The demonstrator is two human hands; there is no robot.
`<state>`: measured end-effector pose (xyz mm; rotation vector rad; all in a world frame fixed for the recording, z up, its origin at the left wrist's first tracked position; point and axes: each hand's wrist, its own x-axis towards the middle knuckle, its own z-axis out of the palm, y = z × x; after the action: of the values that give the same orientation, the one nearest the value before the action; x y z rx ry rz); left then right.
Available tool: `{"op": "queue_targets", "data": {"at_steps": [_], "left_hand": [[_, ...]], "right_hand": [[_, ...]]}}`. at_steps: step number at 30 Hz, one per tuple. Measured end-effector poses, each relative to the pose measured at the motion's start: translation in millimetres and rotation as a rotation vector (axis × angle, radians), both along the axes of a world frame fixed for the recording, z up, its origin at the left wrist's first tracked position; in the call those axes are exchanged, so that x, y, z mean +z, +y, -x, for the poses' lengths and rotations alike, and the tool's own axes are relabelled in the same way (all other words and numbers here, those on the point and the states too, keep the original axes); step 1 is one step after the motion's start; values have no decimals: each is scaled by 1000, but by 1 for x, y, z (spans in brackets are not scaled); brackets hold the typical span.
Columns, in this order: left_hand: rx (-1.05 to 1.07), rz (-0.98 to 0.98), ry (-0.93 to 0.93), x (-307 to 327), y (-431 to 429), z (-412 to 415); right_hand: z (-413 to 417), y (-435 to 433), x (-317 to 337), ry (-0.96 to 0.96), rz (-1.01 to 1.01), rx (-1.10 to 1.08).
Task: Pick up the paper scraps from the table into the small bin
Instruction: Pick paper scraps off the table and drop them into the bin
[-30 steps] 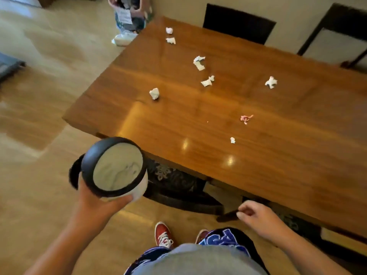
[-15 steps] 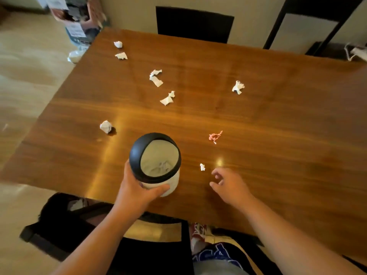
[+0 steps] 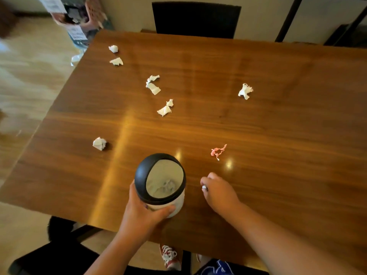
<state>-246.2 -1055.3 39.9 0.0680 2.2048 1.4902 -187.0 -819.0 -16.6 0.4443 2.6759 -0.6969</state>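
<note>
My left hand (image 3: 143, 217) grips the small white bin (image 3: 160, 183) with a black rim, standing on the wooden table (image 3: 278, 145) near its front edge. Crumpled paper lies inside it. Just right of the bin, my right hand (image 3: 218, 193) pinches a tiny white scrap (image 3: 204, 187) at the table surface. A pink scrap (image 3: 218, 151) lies beyond that hand. White scraps are scattered farther out: one ball at the left (image 3: 99, 143), a pair in the middle (image 3: 165, 109), another pair (image 3: 153, 85), two near the far left corner (image 3: 116, 61), and one at the right (image 3: 245, 91).
A dark chair back (image 3: 196, 19) stands at the table's far side, and another dark frame (image 3: 345, 24) at the far right. A cluttered box (image 3: 79, 18) sits on the floor by the far left corner. A black chair (image 3: 49, 253) is below the near edge.
The bin was carried from beside the table onto it. My right hand came up from below the edge, reached the tiny white scrap and closed its fingers on it.
</note>
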Motion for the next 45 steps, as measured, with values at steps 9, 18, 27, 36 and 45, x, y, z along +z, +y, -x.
{"op": "queue_targets", "data": {"at_steps": [9,18,27,36,45], "left_hand": [[-129,47,39,-4,-12,15],[-188,-2,109,4,-8,21],[-131,34,91,-2,-4,36],[-130,57,112,-6,13,38],[-124,47,90,-7,14,33]], "right_hand": [[-6,4,125,621,218,-427],[10,-56,187,573,205,-89],[23,32,78,162,93,-463],[73,70,7,-50,-94,-446],[61,57,-5,102,-133,-363]]}}
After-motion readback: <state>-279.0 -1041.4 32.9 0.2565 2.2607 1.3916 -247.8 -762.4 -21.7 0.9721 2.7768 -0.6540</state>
